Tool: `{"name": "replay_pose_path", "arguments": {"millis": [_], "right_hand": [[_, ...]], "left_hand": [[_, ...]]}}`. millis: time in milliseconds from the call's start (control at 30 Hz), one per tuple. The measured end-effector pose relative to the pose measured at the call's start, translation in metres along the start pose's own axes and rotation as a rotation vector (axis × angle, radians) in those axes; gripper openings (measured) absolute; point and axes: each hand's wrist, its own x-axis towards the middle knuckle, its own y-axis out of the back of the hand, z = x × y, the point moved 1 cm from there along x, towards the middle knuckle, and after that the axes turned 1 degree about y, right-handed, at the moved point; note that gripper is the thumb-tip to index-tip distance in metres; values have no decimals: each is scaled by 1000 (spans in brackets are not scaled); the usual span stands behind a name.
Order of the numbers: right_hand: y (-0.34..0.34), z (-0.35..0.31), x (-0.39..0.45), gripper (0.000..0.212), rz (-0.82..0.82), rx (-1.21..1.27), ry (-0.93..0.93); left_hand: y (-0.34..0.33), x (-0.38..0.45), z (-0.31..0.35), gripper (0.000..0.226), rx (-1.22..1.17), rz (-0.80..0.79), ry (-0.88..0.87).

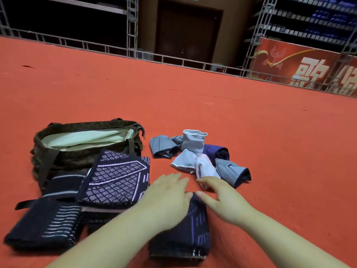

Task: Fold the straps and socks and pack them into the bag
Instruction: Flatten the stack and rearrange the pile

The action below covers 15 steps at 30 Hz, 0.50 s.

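Both bare forearms reach forward from the bottom edge, converging; the left hand [168,196] lies palm down, fingers straight and together; the right hand [222,198] (just beside it) is palm down too, fingers spread and relaxed.

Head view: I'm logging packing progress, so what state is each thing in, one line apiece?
Bag: upright, zip open, pale lining showing.
Dark strap under the hands: folded, flat on the red floor.
Diamond-patterned strap: folded, leaning on the bag.
Striped strap: folded, beside the bag.
Sock pile: loose, unpacked.
Left hand: flat, pressing the dark strap.
Right hand: fingers straight, at that strap's far edge.
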Motion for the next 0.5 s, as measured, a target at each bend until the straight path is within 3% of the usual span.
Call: {"name": "replay_pose_path", "arguments": {"millis": [100,233,500], "right_hand": [[8,0,28,37,19,0,-21],[7,-1,70,35,34,-14,-65],[-23,1,171,36,42,-37,-229]], "left_hand": [[35,37,-23,40,-45,48,19],[63,97,-57,35,-65,-30,153],[30,209,-111,30,-144,-187,346]]}}
